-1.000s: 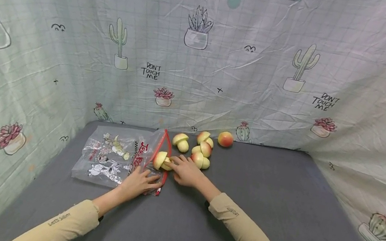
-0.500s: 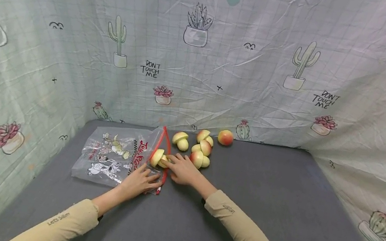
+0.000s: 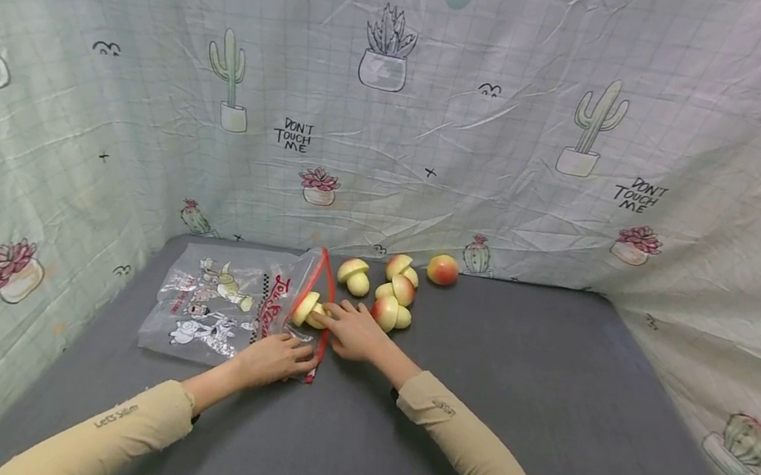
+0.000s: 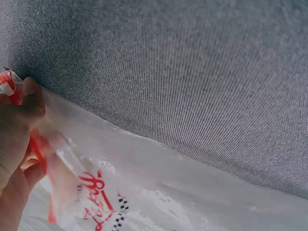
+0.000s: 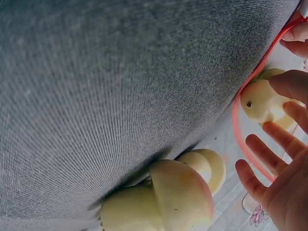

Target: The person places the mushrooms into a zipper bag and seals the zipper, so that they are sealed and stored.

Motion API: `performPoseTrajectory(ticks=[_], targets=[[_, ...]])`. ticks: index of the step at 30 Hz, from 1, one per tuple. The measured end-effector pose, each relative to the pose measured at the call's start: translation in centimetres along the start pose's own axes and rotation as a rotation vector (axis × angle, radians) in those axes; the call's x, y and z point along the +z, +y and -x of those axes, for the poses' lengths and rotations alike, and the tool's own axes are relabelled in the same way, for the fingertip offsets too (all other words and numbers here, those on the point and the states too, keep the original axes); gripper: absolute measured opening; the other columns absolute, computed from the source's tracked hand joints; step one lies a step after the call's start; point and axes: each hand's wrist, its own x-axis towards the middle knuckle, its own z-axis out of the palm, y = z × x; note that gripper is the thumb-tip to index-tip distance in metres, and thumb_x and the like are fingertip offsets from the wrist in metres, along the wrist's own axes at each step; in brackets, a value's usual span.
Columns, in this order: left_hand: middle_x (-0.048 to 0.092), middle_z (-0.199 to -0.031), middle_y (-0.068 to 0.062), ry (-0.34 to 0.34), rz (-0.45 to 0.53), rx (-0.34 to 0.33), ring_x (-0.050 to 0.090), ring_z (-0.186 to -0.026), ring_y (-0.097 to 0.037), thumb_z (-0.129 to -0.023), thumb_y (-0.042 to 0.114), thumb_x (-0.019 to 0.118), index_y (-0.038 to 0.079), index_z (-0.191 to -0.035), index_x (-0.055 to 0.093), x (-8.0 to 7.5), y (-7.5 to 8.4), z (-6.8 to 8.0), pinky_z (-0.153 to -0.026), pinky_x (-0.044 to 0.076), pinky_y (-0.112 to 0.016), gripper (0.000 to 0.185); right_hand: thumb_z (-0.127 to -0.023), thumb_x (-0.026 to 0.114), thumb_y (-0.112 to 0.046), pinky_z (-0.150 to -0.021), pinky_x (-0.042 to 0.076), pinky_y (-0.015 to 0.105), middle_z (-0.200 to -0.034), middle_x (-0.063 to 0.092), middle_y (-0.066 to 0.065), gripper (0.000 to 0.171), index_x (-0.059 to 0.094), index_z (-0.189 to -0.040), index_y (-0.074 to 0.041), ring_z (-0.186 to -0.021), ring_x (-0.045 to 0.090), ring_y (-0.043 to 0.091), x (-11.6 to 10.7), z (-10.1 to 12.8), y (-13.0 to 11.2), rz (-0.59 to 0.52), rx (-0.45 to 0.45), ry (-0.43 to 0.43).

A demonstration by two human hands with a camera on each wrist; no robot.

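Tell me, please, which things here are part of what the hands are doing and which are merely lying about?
In use:
- plastic bag, mouth pinched open by the left hand
- toy mushroom at the bag's mouth, touched by the right hand

Lying about:
- other toy mushrooms on the grey table
- round peach-coloured fruit
- cactus-print cloth behind

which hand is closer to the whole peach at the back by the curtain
Right. The right hand lies in front and left of the whole peach, pushing a mushroom toy. The left hand is farther off, gripping the bag mouth.
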Motion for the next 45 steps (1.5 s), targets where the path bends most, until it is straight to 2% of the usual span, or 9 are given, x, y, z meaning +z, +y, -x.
performPoseTrajectory(ticks=[5, 14, 23, 31, 34, 45], targets=[[0.056, -0.104, 0.006, -0.061, -0.008, 0.006, 0.057, -0.087, -0.014, -0.065, 0.04, 0.069, 0.028, -0.117, 0.055, -0.1, 0.0, 0.1, -0.074, 0.047, -0.028, 0.055, -0.086, 0.053, -0.027, -0.077, 0.041, 0.034, -0.134, 0.043, 0.001, 0.05, 0.04, -0.134, -0.025, -0.109, 0.047, 0.018, 0.1, -0.2, -0.2, 0.007, -0.001, -0.003], [0.056, -0.105, 0.005, -0.053, 0.004, -0.028, 0.057, -0.087, -0.015, -0.065, 0.042, 0.069, 0.028, -0.118, 0.054, 0.1, 0.2, 0.2, -0.073, 0.046, -0.028, 0.057, -0.085, 0.054, -0.033, -0.084, 0.042, 0.04, -0.14, 0.036, 0.001, 0.059, 0.031, -0.139, -0.025, -0.114, 0.043, 0.02, 0.2, -0.6, -0.5, 0.02, 0.05, -0.049], [0.057, -0.106, 0.006, -0.05, 0.011, -0.04, 0.057, -0.084, -0.013, -0.064, 0.042, 0.07, 0.029, -0.116, 0.055, -0.1, 0.2, 0.2, -0.07, 0.046, -0.026, 0.056, -0.084, 0.056, -0.037, -0.087, 0.041, 0.042, -0.138, 0.035, 0.001, 0.065, 0.027, -0.14, -0.024, -0.117, 0.04, 0.02, 0.7, -0.8, -0.4, 0.011, 0.061, -0.047], [0.056, -0.108, 0.006, -0.079, 0.003, -0.039, 0.057, -0.086, -0.013, -0.066, 0.042, 0.069, 0.029, -0.119, 0.053, -0.1, 0.4, 0.2, -0.071, 0.045, -0.026, 0.056, -0.085, 0.055, -0.032, -0.084, 0.042, 0.04, -0.135, 0.042, -0.001, 0.05, 0.041, -0.132, -0.022, -0.114, 0.043, 0.019, 0.3, 0.0, -0.2, -0.015, 0.021, -0.005], [0.056, -0.108, 0.006, -0.082, 0.005, -0.038, 0.057, -0.085, -0.013, -0.067, 0.042, 0.069, 0.029, -0.119, 0.053, -0.1, 0.4, 0.3, -0.071, 0.045, -0.026, 0.055, -0.085, 0.055, -0.033, -0.083, 0.041, 0.039, -0.133, 0.044, -0.002, 0.047, 0.044, -0.13, -0.024, -0.113, 0.043, 0.018, 0.1, 0.3, -0.1, -0.016, 0.018, -0.015], [0.057, -0.109, 0.007, -0.097, -0.007, -0.046, 0.057, -0.085, -0.013, -0.069, 0.043, 0.068, 0.03, -0.12, 0.051, 0.1, 0.2, 0.3, -0.072, 0.046, -0.026, 0.056, -0.084, 0.055, -0.038, -0.079, 0.039, 0.035, -0.138, 0.038, -0.003, 0.054, 0.037, -0.135, -0.03, -0.112, 0.042, 0.017, 0.5, 0.5, -0.1, 0.058, 0.026, -0.045]])
